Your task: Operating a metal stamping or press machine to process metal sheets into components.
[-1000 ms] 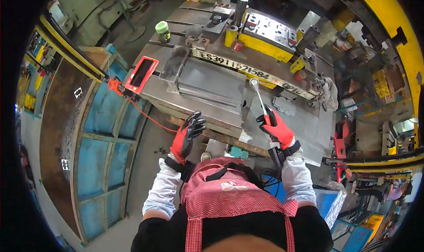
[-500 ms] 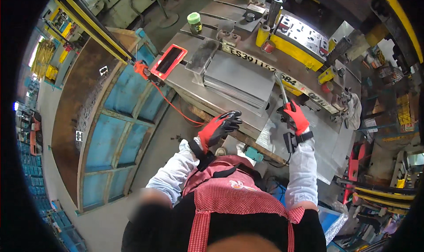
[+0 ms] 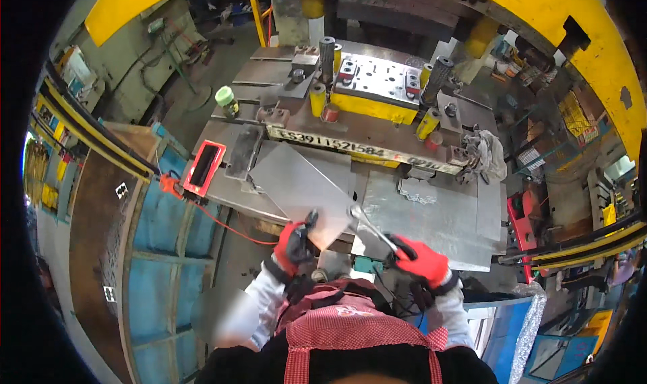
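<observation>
My left hand [image 3: 294, 244], in a red and black glove, is closed on the near corner of a flat grey metal sheet [image 3: 303, 188], its thumb lying on top. The sheet is turned askew over a stack of like sheets [image 3: 339, 167], which it partly hides. In my right hand [image 3: 423, 259], also gloved, is a metal-shafted hand tool [image 3: 377, 228] with a dark grip. The tool's rounded head is at the held sheet's right edge; whether it grips the sheet I cannot tell.
Beyond the stack stands a press die [image 3: 374, 108] with a yellow base and upright posts. A dark metal block [image 3: 244, 156], a red-rimmed case [image 3: 204, 170] and a green-lidded jar [image 3: 226, 101] are on the left. A wide metal plate [image 3: 431, 222] lies to the right, near a crumpled cloth [image 3: 484, 153].
My left hand, empty before, now holds a sheet, which has turned and come toward me off the stack. The right hand and tool have swung down and inward to the sheet. The view has shifted.
</observation>
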Available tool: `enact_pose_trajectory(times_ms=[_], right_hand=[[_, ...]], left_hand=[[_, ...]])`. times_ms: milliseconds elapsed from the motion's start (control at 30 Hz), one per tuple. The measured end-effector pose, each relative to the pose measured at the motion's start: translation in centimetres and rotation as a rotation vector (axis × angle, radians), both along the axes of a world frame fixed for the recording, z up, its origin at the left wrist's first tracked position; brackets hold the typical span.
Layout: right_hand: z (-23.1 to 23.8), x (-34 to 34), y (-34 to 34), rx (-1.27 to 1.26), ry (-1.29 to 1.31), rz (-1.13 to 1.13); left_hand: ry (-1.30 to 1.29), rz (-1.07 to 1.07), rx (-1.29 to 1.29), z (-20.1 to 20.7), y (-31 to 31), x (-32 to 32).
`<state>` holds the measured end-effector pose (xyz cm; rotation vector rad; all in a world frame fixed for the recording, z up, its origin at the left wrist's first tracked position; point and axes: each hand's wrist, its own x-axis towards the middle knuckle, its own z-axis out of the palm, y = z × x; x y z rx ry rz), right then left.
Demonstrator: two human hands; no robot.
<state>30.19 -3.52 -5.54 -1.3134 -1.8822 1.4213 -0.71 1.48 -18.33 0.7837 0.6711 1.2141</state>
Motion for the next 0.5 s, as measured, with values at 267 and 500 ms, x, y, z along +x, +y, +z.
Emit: enact_pose_trajectory(times_ms=[267,500], right_hand=[[0.2,2.5,-3.0,-0.256,0.384,-0.206],[3.1,1.0,2.4,-0.162,0.550,-0.332]], left_hand=[[0.152,-0.439,0.204,12.2,11.9,4.9],[0.283,-0.489,0.482,8.9,24.0,8.4]])
